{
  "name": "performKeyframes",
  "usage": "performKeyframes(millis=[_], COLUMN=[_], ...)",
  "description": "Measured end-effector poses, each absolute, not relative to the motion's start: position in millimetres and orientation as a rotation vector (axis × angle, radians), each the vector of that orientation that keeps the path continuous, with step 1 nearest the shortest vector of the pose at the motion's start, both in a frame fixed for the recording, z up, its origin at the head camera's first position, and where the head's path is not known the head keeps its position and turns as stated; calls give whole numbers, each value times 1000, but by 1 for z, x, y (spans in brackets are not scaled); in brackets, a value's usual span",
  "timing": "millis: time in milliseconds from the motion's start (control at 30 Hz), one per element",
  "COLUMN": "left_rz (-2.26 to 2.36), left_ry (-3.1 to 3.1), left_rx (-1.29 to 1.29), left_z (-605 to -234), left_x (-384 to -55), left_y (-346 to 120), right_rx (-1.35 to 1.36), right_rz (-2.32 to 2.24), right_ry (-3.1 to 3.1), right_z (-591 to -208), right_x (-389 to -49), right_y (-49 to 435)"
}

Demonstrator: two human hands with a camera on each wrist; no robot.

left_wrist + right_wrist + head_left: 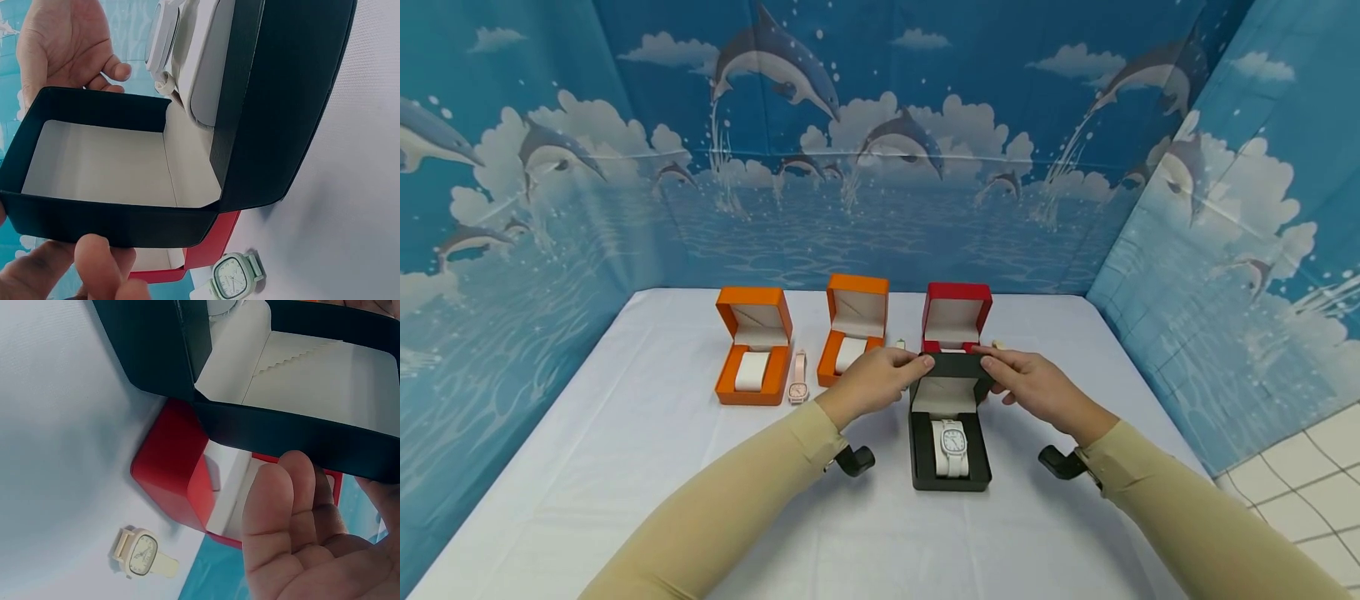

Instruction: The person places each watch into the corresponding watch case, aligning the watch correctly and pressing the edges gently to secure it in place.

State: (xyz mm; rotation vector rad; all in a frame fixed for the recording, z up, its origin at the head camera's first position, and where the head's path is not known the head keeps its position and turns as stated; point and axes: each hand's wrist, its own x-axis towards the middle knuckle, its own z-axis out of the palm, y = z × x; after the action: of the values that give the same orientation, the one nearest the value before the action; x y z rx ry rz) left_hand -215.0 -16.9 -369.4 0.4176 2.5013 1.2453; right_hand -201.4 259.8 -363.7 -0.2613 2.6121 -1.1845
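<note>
A dark green watch box [951,483] stands with its lid raised, a white watch [953,442] strapped on the cushion inside. At the lid's left corner, my left hand [880,379] pinches the edge between thumb and fingers. My right hand [1045,392] holds the right corner, index finger along the top and thumb in front. In the right wrist view the other fingers [269,506] curl loosely below the lid's side. Behind this lid is an open red box [957,300], its lower part mostly hidden.
Two open orange boxes [748,396] [857,287] with white cushions stand further left. A pink watch [798,383] lies between them. A pale green watch [234,275] and a cream watch [140,553] lie beside the red box. Dolphin-print curtains [880,208] surround the white-covered table [775,500].
</note>
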Motion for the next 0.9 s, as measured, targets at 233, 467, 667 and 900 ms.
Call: performKeyframes(millis=[233, 467, 667, 900], left_rz=[1244, 1244, 1238, 1237], left_ry=[2498, 2487, 2488, 2490], left_rx=[415, 415, 421, 425], left_z=[-365, -366, -367, -369], left_x=[-217, -217, -216, -215], left_y=[-18, -18, -19, -18], right_rx=[-244, -232, -241, -252], right_rz=[-1169, -1169, -1178, -1174], right_ry=[2605, 2592, 2587, 2584], right_z=[-359, -359, -359, -360], right_x=[-203, -203, -201, -199], right_y=[258, 258, 258, 260])
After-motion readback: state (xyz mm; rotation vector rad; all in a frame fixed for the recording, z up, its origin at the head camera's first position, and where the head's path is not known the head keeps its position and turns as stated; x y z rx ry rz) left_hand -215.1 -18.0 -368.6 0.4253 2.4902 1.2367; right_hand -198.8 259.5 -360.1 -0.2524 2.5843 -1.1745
